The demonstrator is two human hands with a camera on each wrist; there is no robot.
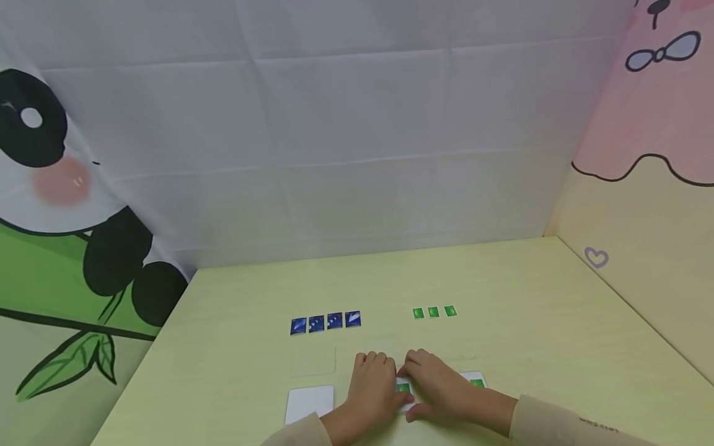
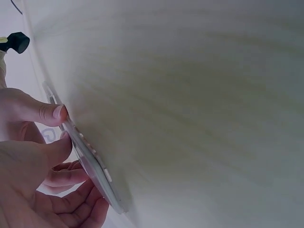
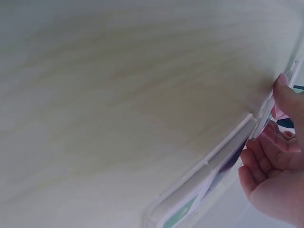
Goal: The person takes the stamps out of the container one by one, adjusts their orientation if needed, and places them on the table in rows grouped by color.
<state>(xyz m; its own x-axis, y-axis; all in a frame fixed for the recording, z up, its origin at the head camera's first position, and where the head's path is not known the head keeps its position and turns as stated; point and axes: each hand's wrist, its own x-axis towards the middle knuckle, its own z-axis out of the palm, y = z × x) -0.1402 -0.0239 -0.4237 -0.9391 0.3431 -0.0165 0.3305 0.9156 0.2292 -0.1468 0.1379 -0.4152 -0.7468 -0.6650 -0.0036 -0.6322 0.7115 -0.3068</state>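
Observation:
Side by side at the front of the table, my left hand (image 1: 372, 384) and right hand (image 1: 437, 385) hold one thin white-edged board (image 2: 90, 156) with a green square picture (image 1: 404, 388) on it. Thumbs are at its near edge, and curled fingers reach its far edge. Most of the board is hidden under the hands. In the right wrist view, a second white-framed board (image 3: 190, 185) with green and dark pictures lies beside the right hand. Part of it shows behind the right forearm in the head view.
Several blue picture cards (image 1: 316, 323) lie in a row farther back. Three small green cards (image 1: 433, 312) lie to their right. Left of my hands are a plain white square board (image 1: 308, 402) and a transparent square piece (image 1: 313, 362). A white cloth (image 1: 357, 155) hangs behind the table.

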